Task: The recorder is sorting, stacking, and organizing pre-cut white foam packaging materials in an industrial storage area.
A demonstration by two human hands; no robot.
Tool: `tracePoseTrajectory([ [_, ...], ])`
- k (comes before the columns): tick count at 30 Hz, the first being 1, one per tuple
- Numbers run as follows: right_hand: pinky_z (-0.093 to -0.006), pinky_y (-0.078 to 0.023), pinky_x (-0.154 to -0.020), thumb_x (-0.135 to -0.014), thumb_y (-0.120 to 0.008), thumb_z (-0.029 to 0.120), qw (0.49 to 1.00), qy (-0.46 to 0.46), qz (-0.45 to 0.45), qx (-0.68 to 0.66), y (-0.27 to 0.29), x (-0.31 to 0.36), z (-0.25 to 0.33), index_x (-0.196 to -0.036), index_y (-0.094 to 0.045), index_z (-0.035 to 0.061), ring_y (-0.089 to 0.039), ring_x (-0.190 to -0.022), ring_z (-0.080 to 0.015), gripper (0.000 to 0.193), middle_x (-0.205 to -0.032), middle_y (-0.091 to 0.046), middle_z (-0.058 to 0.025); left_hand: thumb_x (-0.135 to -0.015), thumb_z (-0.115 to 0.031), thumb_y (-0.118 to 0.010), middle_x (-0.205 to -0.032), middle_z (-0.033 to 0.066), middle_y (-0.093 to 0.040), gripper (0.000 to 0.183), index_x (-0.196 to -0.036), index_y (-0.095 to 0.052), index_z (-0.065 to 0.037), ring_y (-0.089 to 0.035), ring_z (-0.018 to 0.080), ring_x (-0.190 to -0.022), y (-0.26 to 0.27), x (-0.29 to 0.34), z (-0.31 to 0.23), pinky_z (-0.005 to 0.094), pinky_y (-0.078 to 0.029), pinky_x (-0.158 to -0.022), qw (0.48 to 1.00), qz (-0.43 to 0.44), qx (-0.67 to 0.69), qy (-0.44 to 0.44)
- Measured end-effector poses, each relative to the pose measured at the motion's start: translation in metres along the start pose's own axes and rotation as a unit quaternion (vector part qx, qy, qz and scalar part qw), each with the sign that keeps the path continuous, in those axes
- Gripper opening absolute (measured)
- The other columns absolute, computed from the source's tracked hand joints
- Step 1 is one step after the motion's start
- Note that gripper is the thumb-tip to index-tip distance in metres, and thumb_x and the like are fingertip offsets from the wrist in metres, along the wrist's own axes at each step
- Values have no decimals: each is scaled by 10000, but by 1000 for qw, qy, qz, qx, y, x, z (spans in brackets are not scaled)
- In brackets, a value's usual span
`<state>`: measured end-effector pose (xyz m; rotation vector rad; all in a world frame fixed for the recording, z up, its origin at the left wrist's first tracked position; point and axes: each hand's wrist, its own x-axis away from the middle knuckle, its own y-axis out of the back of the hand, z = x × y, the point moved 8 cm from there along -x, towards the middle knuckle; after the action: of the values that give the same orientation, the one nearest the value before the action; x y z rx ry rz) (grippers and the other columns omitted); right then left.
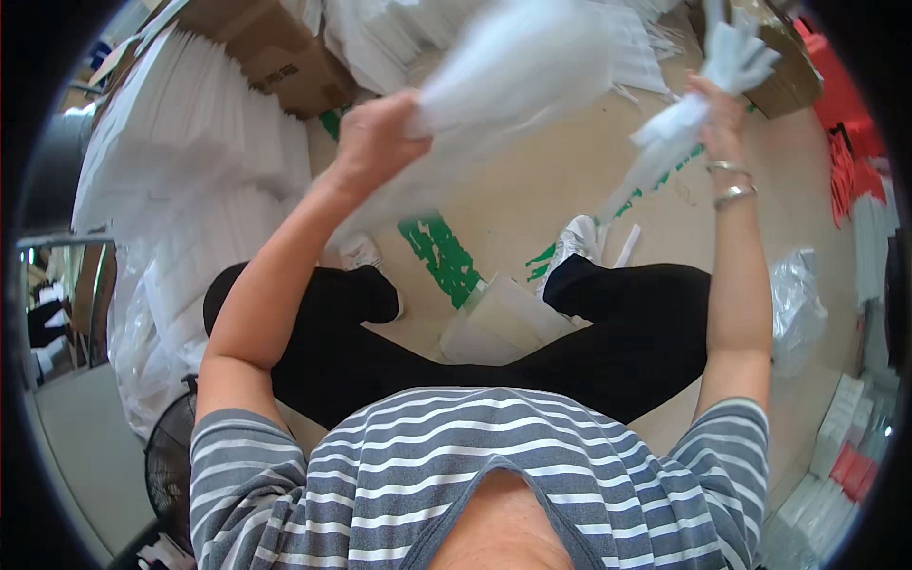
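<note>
My left hand [380, 142] is closed on the edge of a white, thin sheet-like piece [522, 71], which is smeared by motion and spreads out to the right. Raised at the right, my right hand [719, 112] is wrapped round a bunch of white strips [679, 123]. The strips fan out above the fist and hang down below it toward the floor. Both arms reach forward over my knees, with the hands well apart. Whether the left piece is foam, film or paper I cannot make out.
Tall stacks of white sheets [180, 133] rise at the left beside a cardboard box [275, 62]. A pale bin [503, 323] stands between my feet. Another box [788, 76] is at the far right, near red pieces [845, 85]. A clear plastic bag [796, 304] lies right. Behind my left arm is a fan [169, 456].
</note>
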<state>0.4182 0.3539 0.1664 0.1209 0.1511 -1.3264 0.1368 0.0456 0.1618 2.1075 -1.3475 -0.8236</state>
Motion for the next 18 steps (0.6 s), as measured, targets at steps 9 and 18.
tracePoseTrajectory([
  [9, -232, -414, -628, -639, -673, 153, 840, 110, 369, 382, -145, 110, 70, -878, -580, 38, -505, -675, -91, 281, -781, -586, -29, -627, -58, -499, -739, 50, -506, 124, -747, -473, -39, -533, 156, -665, -44, 41, -63, 265, -445, -606, 876, -21, -328, -353],
  [18, -266, -415, -611, -637, -622, 195, 791, 169, 446, 382, -193, 148, 27, -837, -565, 41, -517, -653, -138, 259, -707, -562, -55, -600, -72, -537, -800, 68, -504, 170, -752, -468, -38, -541, 174, -729, -32, 49, -110, 269, -465, -672, 820, -116, -287, -482],
])
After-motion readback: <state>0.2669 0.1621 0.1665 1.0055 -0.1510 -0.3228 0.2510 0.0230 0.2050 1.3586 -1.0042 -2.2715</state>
